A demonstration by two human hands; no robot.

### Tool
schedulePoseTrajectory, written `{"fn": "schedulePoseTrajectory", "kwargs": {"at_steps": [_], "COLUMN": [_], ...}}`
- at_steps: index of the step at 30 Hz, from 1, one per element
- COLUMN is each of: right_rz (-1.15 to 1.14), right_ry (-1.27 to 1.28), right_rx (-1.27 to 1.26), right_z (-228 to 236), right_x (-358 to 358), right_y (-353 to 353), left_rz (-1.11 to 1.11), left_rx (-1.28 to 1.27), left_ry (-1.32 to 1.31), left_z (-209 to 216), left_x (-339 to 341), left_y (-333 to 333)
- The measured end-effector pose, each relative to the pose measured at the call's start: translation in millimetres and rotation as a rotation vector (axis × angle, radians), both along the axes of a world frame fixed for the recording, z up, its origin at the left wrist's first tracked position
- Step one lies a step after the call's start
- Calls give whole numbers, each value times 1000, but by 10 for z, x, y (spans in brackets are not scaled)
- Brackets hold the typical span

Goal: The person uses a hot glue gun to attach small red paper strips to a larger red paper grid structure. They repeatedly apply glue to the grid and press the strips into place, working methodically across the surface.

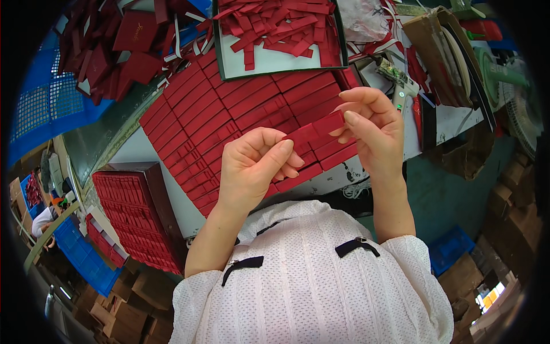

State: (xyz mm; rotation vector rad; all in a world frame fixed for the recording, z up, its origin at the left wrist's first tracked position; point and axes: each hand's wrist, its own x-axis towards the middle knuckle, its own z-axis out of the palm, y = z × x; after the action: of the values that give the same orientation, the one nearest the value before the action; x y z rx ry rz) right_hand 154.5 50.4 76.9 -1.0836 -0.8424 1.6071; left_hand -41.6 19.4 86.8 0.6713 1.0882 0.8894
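Between my two hands a short red strip (312, 128) is stretched out, one end pinched in each. My left hand (251, 161) is closed, thumb and forefinger gripping the left end. The right end sits between the thumb and fingers of my right hand (372, 131), which is a little higher. Just beneath them, long rows of narrow red boxes (200, 103) lie packed side by side on the table; some carry a small band across. Beyond the hands, a shallow dark-edged tray (252, 67) with a white inside holds a heap of loose red strips (281, 26).
Red folded covers (136, 30) pile up on a blue plastic crate (40, 109) at far left. A dark carton (166, 212) of red boxes stands left of the table. A white glue gun (404, 89) lies at right, near a cardboard box (444, 57) and a green fan (504, 74).
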Motion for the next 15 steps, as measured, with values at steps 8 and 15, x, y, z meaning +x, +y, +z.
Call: {"fn": "schedulePoseTrajectory", "kwargs": {"at_steps": [8,15], "right_rz": [28,92], "right_ry": [-106,21], "right_rx": [53,9], "right_z": [-18,11], "right_x": [-4,45], "right_y": [-7,1], "left_rz": [15,31], "left_rx": [-1,-4], "left_ry": [-24,-37], "left_z": [9,5], "left_x": [1,3], "left_y": [1,-15]}}
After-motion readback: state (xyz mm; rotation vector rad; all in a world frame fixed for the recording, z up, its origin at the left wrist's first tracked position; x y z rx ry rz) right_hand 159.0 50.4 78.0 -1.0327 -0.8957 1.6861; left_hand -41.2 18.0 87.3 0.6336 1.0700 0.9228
